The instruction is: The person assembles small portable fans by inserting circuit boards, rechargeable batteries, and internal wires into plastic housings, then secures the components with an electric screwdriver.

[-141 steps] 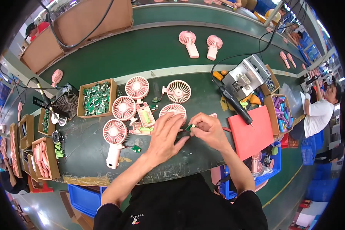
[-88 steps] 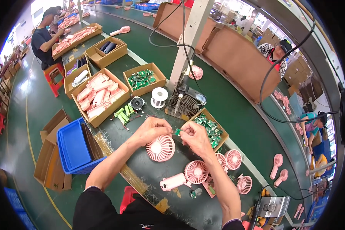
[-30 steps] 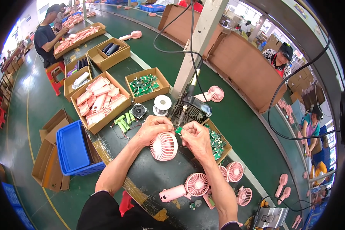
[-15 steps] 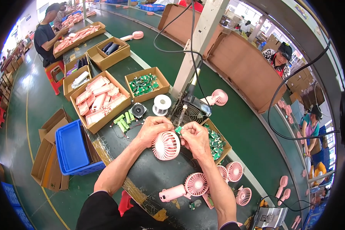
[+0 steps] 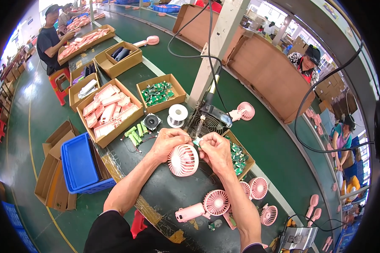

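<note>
My left hand (image 5: 171,142) is closed at the back of a pink round fan head (image 5: 183,160), whose ribbed cage faces up toward me. Pinched between the thumb and fingers of my right hand (image 5: 215,148) is a small green circuit board (image 5: 197,141). The fingertips of both hands nearly meet at the board, just below the tip of a soldering iron (image 5: 202,119). Whether the tip touches the board cannot be made out. Thin wires between the fingers are too small to see clearly. A solder spool (image 5: 177,115) stands beyond my left hand.
Boxes of circuit boards (image 5: 239,159) and pink shells (image 5: 109,110) flank my hands. Green battery cells (image 5: 135,135) lie left, near a round black speaker-like part (image 5: 151,121). Pink fans (image 5: 216,203) lie by my right forearm. A metal post (image 5: 217,55) rises ahead beside the green conveyor (image 5: 274,147).
The circuit board has tilted slightly in my right hand, while both hands stay nearly in place. Pink fans on the conveyor have shifted to the right and nearer.
</note>
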A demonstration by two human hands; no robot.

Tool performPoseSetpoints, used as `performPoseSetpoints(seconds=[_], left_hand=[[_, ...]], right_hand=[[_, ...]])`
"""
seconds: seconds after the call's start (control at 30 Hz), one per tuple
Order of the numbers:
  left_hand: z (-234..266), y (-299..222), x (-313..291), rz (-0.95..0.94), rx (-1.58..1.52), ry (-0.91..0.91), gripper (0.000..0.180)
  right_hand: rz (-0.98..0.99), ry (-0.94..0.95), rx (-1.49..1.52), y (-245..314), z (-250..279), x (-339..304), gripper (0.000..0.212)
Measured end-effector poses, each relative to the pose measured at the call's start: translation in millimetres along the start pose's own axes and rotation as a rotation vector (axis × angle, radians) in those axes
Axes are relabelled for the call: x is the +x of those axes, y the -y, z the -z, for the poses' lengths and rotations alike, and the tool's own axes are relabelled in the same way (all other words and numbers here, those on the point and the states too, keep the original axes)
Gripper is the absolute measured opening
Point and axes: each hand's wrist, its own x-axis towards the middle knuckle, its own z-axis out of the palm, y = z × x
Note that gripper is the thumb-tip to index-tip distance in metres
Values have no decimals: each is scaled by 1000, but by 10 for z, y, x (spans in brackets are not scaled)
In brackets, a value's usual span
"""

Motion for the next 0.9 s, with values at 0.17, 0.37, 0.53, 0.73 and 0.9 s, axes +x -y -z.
performPoseSetpoints(seconds=[0.17, 0.37, 0.53, 0.73, 0.9], left_hand=[[-5, 1, -9, -20, 7, -17, 15], [-10, -3, -1, -28, 28, -15, 15], [-12, -47, -10, -37, 37, -22, 15], [35, -26, -20, -57, 39, -39, 14], [102, -2, -195, -3, 86, -11, 14]], right_hand=[[3, 4, 2, 19, -6, -5, 8], [-7, -17, -8, 42, -14, -23, 8], [-5, -38, 8, 62, 1, -5, 9], [-45, -55, -9, 4, 62, -45, 10], [56, 86, -249, 231, 113, -369, 23]])
